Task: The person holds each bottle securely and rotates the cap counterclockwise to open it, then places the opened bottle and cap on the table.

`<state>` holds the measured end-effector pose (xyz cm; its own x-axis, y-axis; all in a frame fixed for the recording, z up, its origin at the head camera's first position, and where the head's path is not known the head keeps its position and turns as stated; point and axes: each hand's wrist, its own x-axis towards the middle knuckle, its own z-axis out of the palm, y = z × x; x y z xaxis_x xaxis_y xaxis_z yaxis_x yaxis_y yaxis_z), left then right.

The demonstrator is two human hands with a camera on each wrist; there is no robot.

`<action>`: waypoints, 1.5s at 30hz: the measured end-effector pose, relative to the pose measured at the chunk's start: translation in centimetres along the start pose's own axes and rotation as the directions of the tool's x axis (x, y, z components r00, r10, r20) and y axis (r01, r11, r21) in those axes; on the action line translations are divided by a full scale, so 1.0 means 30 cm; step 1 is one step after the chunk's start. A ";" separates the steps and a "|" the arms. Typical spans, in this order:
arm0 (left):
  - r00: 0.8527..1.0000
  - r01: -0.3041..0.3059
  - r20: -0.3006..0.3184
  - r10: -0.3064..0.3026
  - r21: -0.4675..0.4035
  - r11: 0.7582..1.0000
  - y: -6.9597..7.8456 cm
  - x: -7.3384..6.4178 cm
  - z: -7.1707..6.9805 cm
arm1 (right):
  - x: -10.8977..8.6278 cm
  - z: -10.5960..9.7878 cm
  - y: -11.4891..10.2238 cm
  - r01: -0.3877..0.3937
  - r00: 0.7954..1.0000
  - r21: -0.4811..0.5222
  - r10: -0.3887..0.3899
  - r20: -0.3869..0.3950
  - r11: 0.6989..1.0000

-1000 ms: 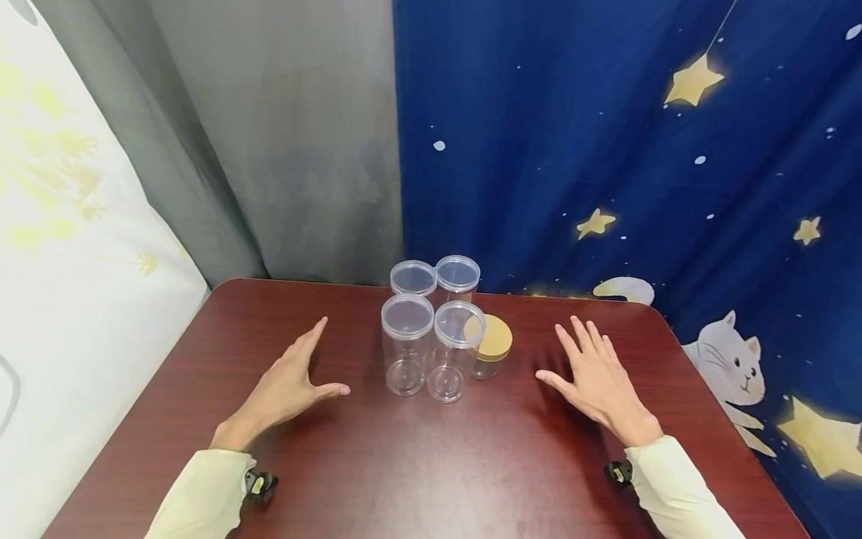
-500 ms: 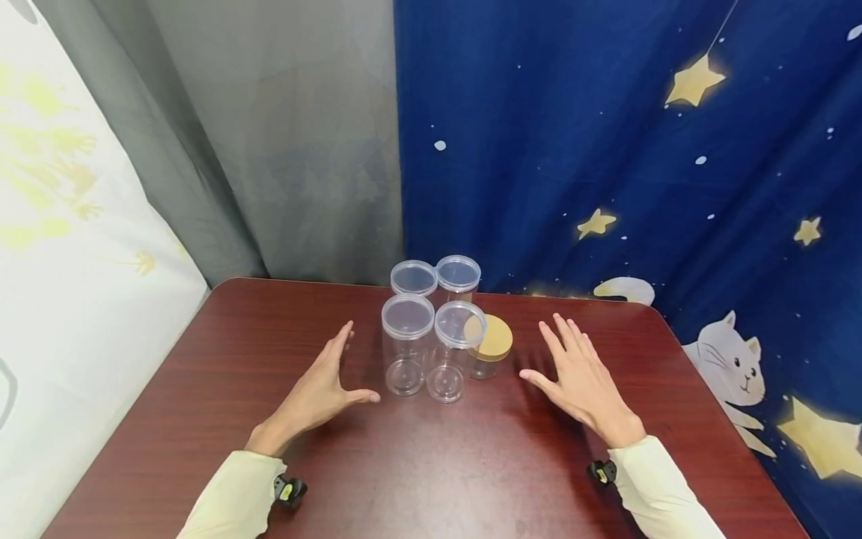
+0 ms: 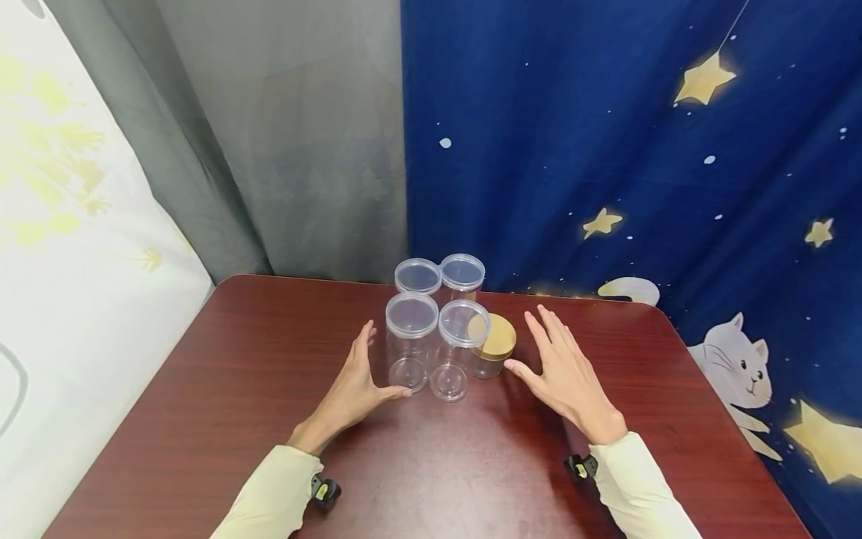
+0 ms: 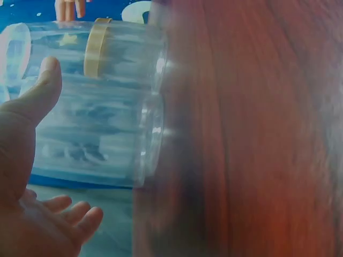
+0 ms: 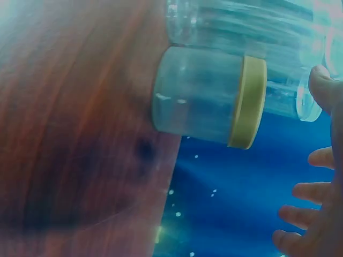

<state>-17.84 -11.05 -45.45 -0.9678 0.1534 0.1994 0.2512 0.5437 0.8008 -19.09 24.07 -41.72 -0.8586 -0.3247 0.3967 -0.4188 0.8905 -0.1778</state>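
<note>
Several clear plastic jars stand upright in a cluster on the table. In the head view, two tall ones, a front-left jar [image 3: 408, 346] and a front-right jar [image 3: 453, 359], have clear lids. Behind them show a back-left jar [image 3: 418, 277] and a back-right jar [image 3: 462, 272], mostly hidden below their lids. A shorter jar with a gold lid [image 3: 500, 338] sits at the cluster's right. My left hand [image 3: 352, 391] spreads beside the front-left jar, thumb overlapping its base in the head view. My right hand [image 3: 563, 376] spreads right of the gold-lidded jar, thumb tip close to it. Neither hand holds anything.
The dark red wooden table [image 3: 431, 479] has rounded back corners. A grey curtain [image 3: 316, 150] and a blue star-patterned curtain [image 3: 512, 150] hang right behind its back edge. White patterned cloth [image 3: 87, 299] lies along the left side.
Both hands have moved inward toward the jars, the left rightward and the right leftward. The jars hold their places on the table; the head view has shifted slightly.
</note>
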 end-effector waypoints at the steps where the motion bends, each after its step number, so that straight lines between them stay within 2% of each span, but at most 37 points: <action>1: 1.000 0.006 -0.003 -0.006 -0.002 1.000 -0.001 0.002 0.009 | 0.002 -0.003 -0.003 0.003 1.000 0.001 -0.003 -0.002 1.000; 7: 1.000 0.017 -0.015 -0.017 -0.033 0.999 0.003 0.014 0.046 | 0.018 -0.025 -0.022 0.013 1.000 0.006 -0.013 -0.010 1.000; 16: 1.000 0.012 -0.014 -0.013 -0.055 0.998 0.001 0.040 0.069 | 0.049 -0.057 -0.051 0.031 0.999 0.018 -0.030 -0.011 0.999; 23: 0.999 0.007 -0.031 -0.010 -0.090 0.996 -0.006 0.053 0.091 | 0.074 -0.071 -0.078 0.009 0.999 0.060 -0.011 0.032 0.998; 28: 0.999 -0.006 -0.052 0.000 -0.115 0.993 -0.011 0.057 0.097 | 0.084 -0.073 -0.091 -0.017 0.997 0.073 0.012 0.075 0.997; 35: 0.999 0.038 -0.033 -0.043 -0.148 0.988 -0.014 0.059 0.104 | 0.092 -0.081 -0.101 -0.009 0.996 0.070 0.003 0.089 0.997; 38: 0.999 0.038 -0.029 -0.043 -0.154 0.987 -0.015 0.061 0.105 | 0.093 -0.083 -0.101 -0.010 0.996 0.067 0.004 0.091 0.998; 45: 0.999 0.037 -0.022 -0.039 -0.116 0.993 -0.005 0.048 0.097 | 0.093 -0.091 -0.104 -0.002 0.996 0.074 -0.005 0.088 0.997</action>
<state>-19.21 -8.51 -46.94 -0.9771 0.1137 0.1800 0.2122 0.4493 0.8678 -19.37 21.26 -37.61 -0.8792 -0.3556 0.3171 -0.4382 0.8648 -0.2450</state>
